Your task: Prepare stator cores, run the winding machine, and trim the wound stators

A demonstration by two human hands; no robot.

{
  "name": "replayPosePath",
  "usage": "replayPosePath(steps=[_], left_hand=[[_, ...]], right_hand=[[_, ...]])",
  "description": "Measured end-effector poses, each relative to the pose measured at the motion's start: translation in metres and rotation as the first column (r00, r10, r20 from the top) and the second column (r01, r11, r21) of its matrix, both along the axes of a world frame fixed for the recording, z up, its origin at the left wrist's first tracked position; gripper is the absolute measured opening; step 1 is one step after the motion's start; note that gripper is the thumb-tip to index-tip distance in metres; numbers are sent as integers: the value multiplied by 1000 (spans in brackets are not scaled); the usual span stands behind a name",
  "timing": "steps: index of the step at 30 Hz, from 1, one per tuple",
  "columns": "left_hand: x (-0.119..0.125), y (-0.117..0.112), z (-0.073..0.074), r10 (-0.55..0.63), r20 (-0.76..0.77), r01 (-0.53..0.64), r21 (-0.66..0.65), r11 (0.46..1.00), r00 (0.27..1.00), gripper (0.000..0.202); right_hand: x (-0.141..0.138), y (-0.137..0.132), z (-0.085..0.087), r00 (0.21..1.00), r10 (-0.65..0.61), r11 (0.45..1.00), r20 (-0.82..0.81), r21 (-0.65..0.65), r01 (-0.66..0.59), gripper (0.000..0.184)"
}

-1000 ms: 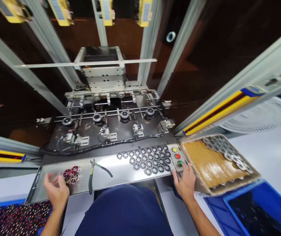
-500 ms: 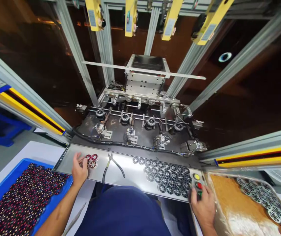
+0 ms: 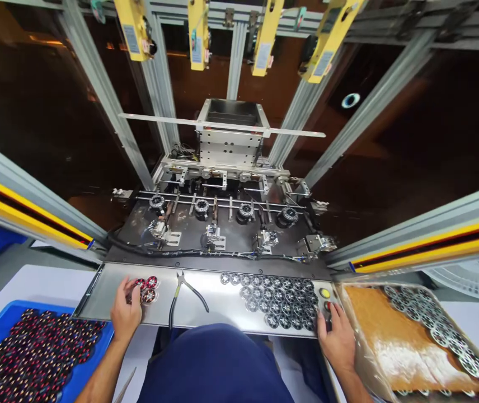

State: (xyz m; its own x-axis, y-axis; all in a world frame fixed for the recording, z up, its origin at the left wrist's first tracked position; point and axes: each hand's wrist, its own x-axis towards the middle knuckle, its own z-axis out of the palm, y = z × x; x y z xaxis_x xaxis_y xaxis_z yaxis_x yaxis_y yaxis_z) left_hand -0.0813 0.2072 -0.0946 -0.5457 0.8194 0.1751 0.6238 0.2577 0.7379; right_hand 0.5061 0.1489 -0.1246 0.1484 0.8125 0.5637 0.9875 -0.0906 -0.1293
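Observation:
My left hand (image 3: 125,313) rests on the steel shelf (image 3: 214,305), its fingers curled on a small cluster of red wound stators (image 3: 147,286). My right hand (image 3: 337,337) lies at the shelf's right end, fingers stretched over the button panel (image 3: 327,305) with its yellow and red buttons. Between the hands sit black-handled cutting pliers (image 3: 181,294) and several bare silver stators (image 3: 279,299) laid in rows.
A blue bin (image 3: 17,358) of red wound stators stands at the lower left. A cardboard tray (image 3: 407,341) with bare stators stands at the right. Behind the shelf is a winding machine (image 3: 226,224) with several stations, framed by aluminium posts and yellow light curtains (image 3: 428,246).
My view swung left and then settled. My left hand moved from beside the red stators onto them. My right hand stayed at the button panel.

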Motion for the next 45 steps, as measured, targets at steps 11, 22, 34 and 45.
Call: replayPosePath(steps=[11, 22, 34, 45], left_hand=[[-2, 1, 1, 7, -68, -11, -54, 998, 998, 58], [-5, 0, 0, 4, -90, -12, -91, 996, 996, 57], [-4, 2, -4, -6, -52, 3, -56, 998, 999, 51], [0, 2, -7, 5, -40, -6, -15, 1000, 999, 48]], right_hand=[[-2, -3, -4, 1000, -28, 1000, -14, -9, 28, 51], [-5, -5, -5, 997, -76, 997, -34, -19, 75, 48], [-4, -2, 1, 999, -36, 999, -27, 3, 37, 57], [-1, 2, 3, 999, -28, 1000, 38, -12, 29, 73]])
